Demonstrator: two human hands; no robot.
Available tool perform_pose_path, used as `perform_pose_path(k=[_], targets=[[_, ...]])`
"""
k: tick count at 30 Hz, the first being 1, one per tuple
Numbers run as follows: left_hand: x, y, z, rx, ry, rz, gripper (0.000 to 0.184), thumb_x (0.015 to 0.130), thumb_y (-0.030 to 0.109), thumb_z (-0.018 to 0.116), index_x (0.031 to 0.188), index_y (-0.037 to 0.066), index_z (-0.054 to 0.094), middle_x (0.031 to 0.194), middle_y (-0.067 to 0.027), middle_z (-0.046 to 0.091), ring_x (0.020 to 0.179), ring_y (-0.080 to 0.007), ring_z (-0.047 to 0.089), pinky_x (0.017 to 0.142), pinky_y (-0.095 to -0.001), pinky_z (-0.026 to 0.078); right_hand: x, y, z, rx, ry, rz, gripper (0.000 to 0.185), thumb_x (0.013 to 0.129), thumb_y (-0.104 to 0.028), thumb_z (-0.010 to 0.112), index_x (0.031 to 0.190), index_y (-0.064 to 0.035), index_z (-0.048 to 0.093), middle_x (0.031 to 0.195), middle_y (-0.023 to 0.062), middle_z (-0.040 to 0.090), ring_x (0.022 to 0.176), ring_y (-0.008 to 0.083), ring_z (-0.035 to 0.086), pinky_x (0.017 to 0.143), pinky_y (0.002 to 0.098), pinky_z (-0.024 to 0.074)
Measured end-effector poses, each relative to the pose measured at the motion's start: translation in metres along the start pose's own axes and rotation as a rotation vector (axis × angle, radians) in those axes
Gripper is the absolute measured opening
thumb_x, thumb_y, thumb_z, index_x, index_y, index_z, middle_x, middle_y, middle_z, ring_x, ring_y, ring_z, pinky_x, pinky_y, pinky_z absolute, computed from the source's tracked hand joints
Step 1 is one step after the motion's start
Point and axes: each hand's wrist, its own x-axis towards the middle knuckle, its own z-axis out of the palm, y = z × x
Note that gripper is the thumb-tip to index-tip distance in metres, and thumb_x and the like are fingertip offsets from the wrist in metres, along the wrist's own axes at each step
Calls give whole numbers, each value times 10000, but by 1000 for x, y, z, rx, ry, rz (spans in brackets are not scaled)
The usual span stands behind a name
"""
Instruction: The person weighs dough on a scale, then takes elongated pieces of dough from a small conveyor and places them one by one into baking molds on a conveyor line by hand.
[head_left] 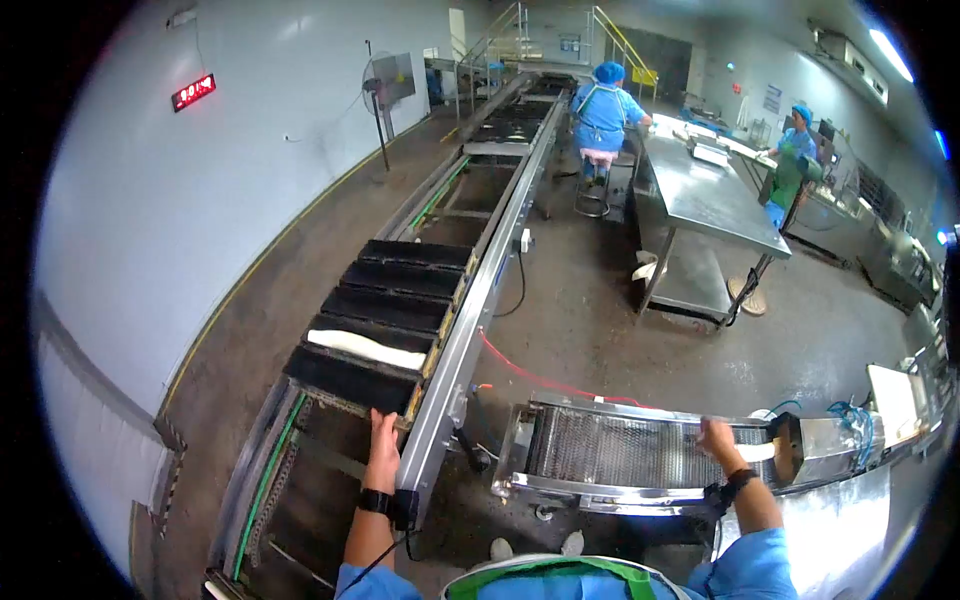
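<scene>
My left hand point(384, 438) is at the near right corner of the black slats on the long conveyor point(455, 345), its fingers pointing up and apart, with nothing seen in them. A long white piece point(366, 348) lies across one black slat just beyond it. My right hand point(716, 440) is over the short mesh conveyor point(610, 450), its fingers curled. Another white piece point(755, 452) lies on the mesh beside that hand, partly behind it. Whether the fingers touch or hold it is too small to tell.
A steel table point(710, 195) stands beyond the mesh conveyor. One person point(603, 110) in blue sits beside the long conveyor; another person point(795, 150) stands at the right. A red hose point(530, 372) crosses the floor. A metal housing point(830, 445) adjoins the mesh conveyor's right end.
</scene>
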Motion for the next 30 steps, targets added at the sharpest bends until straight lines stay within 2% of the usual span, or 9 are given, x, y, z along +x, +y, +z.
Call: perform_pose_path(k=[4, 6, 8, 10, 12, 19, 22, 24, 30], targets=[[-5, 0, 1, 75, -68, 38, 844, 746, 265, 528, 1292, 83, -90, 1352, -132, -44, 1246, -215, 56, 1004, -318, 37, -5, -48, -128, 337, 177, -133, 274, 579, -156, 642, 825, -60, 571, 697, 117, 582, 638, 260, 570, 574, 338, 444], [-30, 23, 19, -55, -54, -112, 818, 731, 248, 516, 1302, 114, -53, 1343, -158, 37, 1208, -241, 187, 913, -358, 306, -14, -79, -185, 731, 166, -198, 275, 609, -145, 611, 869, -60, 584, 683, 50, 573, 576, 144, 532, 490, 267, 408], [-45, 39, 36, -78, -15, -146, 804, 739, 268, 502, 1302, 136, -56, 1336, -171, 44, 1185, -256, 234, 823, -377, 399, -27, -124, -244, 952, 128, -233, 227, 666, -139, 549, 871, -54, 594, 679, 1, 547, 557, 56, 466, 436, 206, 349], [-46, 34, 27, -156, -187, -153, 802, 743, 285, 497, 1301, 122, -55, 1333, -189, 38, 1213, -262, 167, 913, -375, 309, -31, -167, -279, 1092, 212, -331, 221, 709, -163, 509, 883, -49, 584, 696, 0, 554, 535, 51, 460, 427, 195, 332], [-5, -11, 11, 118, 41, 29, 811, 746, 302, 496, 1297, 113, -68, 1341, -180, -15, 1245, -250, 45, 981, -368, 177, -27, -204, -303, 1203, 95, -549, 258, 725, -175, 496, 939, -45, 560, 758, 7, 556, 591, 69, 494, 476, 193, 370], [-9, -13, 5, 231, 85, 26, 854, 729, 344, 520, 1295, 152, -89, 1337, -162, -125, 1242, -256, -97, 995, -365, 72, 4, -408, -252, 1457, -230, -749, 288, 744, -131, 469, 1021, -56, 502, 938, 37, 530, 842, 126, 522, 693, 234, 443], [-10, -17, -2, 198, 102, 60, 802, 742, 317, 508, 1303, 142, -39, 1340, -161, -85, 1244, -266, -49, 994, -362, 97, 23, -468, -153, 1132, -536, -857, 376, 745, -171, 554, 1100, -89, 461, 891, 32, 504, 743, 114, 465, 694, 258, 406], [-10, -18, -10, 183, 100, 62, 761, 754, 296, 497, 1308, 128, 3, 1341, -162, -53, 1244, -274, -13, 994, -360, 112, 9, -479, -119, 929, -589, -795, 455, 749, -213, 568, 1154, -74, 412, 1048, 86, 447, 872, 158, 453, 750, 269, 388], [30, -20, -31, 930, 671, 466, 559, 697, 171, 559, 1176, 8, 320, 1278, -228, 184, 1191, -354, 153, 958, -429, 173, 38, -359, -74, 889, -540, -733, 326, 744, -170, 569, 1030, -26, 510, 949, 86, 539, 845, 198, 501, 742, 286, 392]])
